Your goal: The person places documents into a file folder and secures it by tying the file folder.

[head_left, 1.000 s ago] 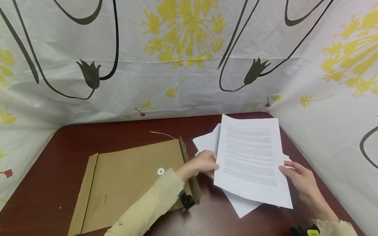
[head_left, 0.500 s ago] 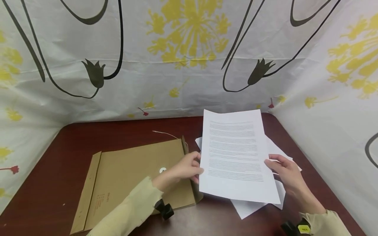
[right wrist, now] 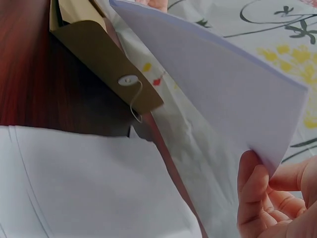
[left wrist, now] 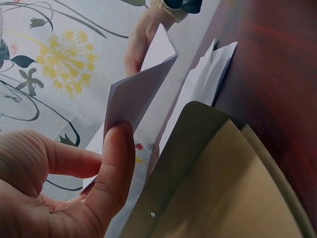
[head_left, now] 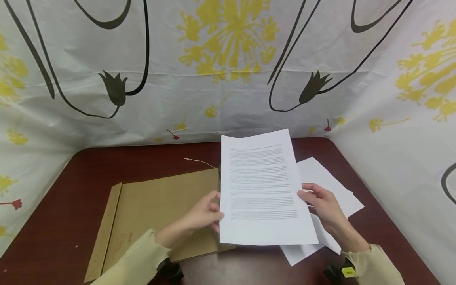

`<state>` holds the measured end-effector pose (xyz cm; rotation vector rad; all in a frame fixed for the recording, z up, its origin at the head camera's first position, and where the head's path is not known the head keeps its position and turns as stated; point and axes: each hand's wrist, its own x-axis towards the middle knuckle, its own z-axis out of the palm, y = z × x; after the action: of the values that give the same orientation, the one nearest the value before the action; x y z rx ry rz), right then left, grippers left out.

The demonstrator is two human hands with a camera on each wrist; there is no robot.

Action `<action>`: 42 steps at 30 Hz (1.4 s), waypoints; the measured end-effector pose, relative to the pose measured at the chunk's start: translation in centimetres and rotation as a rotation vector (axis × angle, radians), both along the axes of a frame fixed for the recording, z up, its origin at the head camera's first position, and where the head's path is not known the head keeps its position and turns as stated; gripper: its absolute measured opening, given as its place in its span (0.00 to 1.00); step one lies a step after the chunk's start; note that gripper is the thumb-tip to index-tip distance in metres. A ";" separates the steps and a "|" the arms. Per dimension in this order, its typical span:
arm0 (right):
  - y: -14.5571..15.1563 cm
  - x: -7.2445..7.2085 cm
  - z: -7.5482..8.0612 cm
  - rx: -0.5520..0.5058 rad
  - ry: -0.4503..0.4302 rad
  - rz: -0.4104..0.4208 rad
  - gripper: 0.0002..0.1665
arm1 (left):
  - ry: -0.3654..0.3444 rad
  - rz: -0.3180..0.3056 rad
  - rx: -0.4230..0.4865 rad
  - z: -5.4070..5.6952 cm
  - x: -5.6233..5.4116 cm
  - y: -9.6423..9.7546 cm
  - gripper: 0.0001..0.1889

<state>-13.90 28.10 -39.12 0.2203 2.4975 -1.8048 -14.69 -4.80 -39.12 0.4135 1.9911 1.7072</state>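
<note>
Between both hands hangs a printed paper sheet (head_left: 261, 186), possibly several together, lifted above the table with its text facing up. My left hand (head_left: 199, 213) pinches its left edge between thumb and fingers; my right hand (head_left: 325, 208) pinches the right edge. In the left wrist view the left fingers (left wrist: 116, 163) bend against the paper's underside. Below the left arm lies a brown cardboard document envelope (head_left: 160, 206), its flap standing up at the right end, partly hidden by the sheet. The right wrist view shows a white button (right wrist: 128, 80) with a string on that flap.
Loose white papers (head_left: 329, 182) lie scattered on the table under and beside the right hand. The dark red table (head_left: 50, 221) ends at a patterned white curtain (head_left: 153, 111) at the back and sides. A thin string (head_left: 199, 161) trails behind the envelope.
Both hands have carried the printed paper leftward from over the loose papers, so it now overlaps the envelope's right end. More of the loose papers shows on the right.
</note>
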 end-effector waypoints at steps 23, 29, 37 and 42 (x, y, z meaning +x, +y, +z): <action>-3.7 0.9 -0.6 -0.107 -0.075 0.013 0.21 | 0.030 0.126 -0.069 -0.6 -0.3 -3.9 0.17; -4.5 2.0 -0.5 -0.179 -0.133 0.047 0.20 | 0.058 0.180 -0.094 -0.8 -1.8 -4.7 0.14; -4.4 2.3 -0.9 -0.219 -0.149 0.072 0.18 | 0.056 0.097 -0.130 -1.1 -4.0 -6.1 0.14; -3.6 1.9 -1.2 -0.209 -0.130 -0.010 0.15 | 0.040 0.020 -0.150 -1.3 -5.2 -7.0 0.15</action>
<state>-12.02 24.46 -40.28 0.3280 2.2073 -1.9681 -19.93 -11.84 -40.42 0.3785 2.1415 1.5592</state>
